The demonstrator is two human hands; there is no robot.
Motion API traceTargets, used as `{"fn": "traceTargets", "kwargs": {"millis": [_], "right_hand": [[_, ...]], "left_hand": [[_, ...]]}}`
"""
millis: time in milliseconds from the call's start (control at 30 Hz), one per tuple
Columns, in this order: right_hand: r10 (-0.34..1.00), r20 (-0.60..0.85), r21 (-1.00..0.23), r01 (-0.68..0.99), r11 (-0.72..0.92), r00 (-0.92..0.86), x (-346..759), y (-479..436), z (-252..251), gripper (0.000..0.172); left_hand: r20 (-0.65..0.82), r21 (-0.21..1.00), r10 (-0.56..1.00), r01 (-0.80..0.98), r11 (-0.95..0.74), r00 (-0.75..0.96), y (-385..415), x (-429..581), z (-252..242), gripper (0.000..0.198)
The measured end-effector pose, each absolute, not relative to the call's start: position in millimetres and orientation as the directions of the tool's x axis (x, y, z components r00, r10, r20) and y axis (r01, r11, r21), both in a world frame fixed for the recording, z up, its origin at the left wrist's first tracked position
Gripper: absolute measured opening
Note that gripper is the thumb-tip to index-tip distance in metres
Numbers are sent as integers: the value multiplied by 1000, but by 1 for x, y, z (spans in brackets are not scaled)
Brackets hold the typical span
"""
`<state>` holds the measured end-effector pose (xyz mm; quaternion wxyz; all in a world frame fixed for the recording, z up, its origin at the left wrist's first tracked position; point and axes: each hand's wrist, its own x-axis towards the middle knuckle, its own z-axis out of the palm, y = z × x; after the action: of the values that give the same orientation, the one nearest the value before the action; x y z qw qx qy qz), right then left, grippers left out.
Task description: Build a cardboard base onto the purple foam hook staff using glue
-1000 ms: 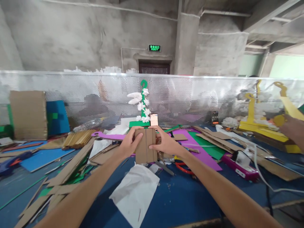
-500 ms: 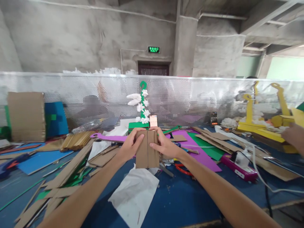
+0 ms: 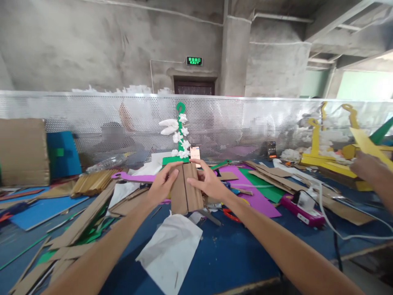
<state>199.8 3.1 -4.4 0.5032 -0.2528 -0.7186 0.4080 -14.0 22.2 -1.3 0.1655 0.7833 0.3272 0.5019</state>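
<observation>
A brown cardboard piece (image 3: 185,192) with a dark line down its middle is held up between my hands. My left hand (image 3: 164,182) grips its left side, thumb on the face towards me. My right hand (image 3: 207,180) holds the right side, its thumb also across the front; the fingertips reach over the top edge. Behind it stands a green cardboard stand (image 3: 180,141) with a ring top and white flowers up its stem. A phone (image 3: 195,155) leans beside that stand. Below the cardboard lies a crumpled white sheet (image 3: 170,250).
Cardboard strips (image 3: 82,217) and a purple hooked piece (image 3: 135,177) lie to the left. On the right are a purple sheet (image 3: 254,196), a magenta power strip (image 3: 302,211) and yellow stands (image 3: 316,143). Another person's hand (image 3: 367,166) holds yellow material. Red-handled scissors (image 3: 231,215) lie near my right wrist.
The two halves of the cardboard have tilted against each other, and the dark line between them shows wider. The view has turned slightly right. The other person's hand has lifted the yellow piece.
</observation>
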Motion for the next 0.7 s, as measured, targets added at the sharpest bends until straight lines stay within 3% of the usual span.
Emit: {"fn": "traceTargets", "kwargs": {"millis": [133, 367, 533, 700], "right_hand": [[816, 484, -873, -105, 477, -317, 214, 16, -1, 66], [876, 478, -861, -233, 452, -69, 258, 38, 10, 58], [871, 453, -888, -180, 422, -193, 256, 34, 9, 51], [778, 523, -832, -12, 555, -349, 232, 20, 7, 46]], "left_hand": [[696, 569, 678, 392, -723, 239, 25, -20, 1, 44], [703, 537, 679, 467, -702, 212, 31, -29, -3, 42], [710, 533, 670, 456, -712, 216, 31, -29, -1, 42], [705, 546, 675, 439, -714, 220, 27, -23, 0, 42]]}}
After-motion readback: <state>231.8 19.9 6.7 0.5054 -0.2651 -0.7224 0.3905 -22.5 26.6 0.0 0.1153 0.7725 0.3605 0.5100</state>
